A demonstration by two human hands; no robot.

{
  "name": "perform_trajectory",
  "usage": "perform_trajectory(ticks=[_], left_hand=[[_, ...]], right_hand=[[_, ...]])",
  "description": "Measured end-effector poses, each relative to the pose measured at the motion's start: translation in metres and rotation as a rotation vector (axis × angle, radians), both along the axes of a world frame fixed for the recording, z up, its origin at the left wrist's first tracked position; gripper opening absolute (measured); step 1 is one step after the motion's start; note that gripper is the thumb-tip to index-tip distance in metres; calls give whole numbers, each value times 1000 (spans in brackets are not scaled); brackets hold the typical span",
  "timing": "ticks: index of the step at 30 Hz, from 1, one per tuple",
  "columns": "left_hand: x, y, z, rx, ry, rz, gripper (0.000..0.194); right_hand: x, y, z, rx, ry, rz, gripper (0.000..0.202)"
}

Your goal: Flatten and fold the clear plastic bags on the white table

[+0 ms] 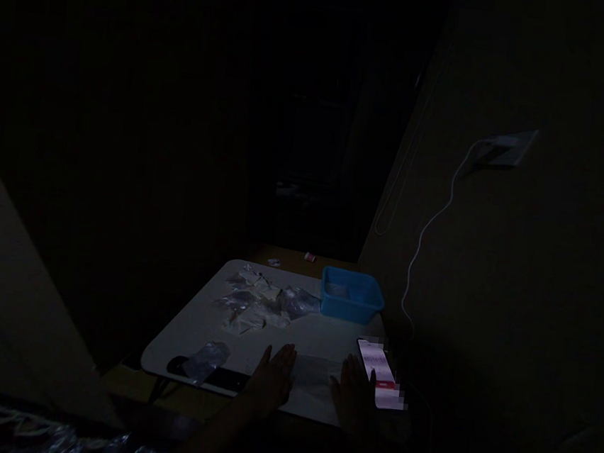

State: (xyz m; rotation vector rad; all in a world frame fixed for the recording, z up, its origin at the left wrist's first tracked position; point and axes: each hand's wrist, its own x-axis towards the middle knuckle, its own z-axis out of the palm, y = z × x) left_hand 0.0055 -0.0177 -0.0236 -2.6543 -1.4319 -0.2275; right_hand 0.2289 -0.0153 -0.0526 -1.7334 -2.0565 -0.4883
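In the dim head view, my left hand [272, 379] lies at the table's near side with its fingers stretched out. My right hand [353, 395] is a little to the right, fingers also extended. Between them a thin, see-through plastic sheet or bag [314, 379] lies flat on the white table [191, 323], and both hands touch or nearly touch its sides. Close to my right hand is a phone [379, 375] with a lit screen. Left of my left hand, a small clear plastic bag [207, 361] rests across a dark strip [228, 379].
Crumpled clear and whitish plastic bags [259, 308] are heaped on the table's far left. A blue plastic basket [351, 304] stands at the far right corner. A white cable [423, 231] hangs from a wall socket [507, 148]. Shiny plastic [65, 442] shows at lower left.
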Motion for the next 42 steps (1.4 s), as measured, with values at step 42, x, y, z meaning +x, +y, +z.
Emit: perform_trajectory(ticks=[42], left_hand=[[-1,0,-2,-11,-31,-11,49]], right_hand=[[-25,12,66,-321,96,218,40]])
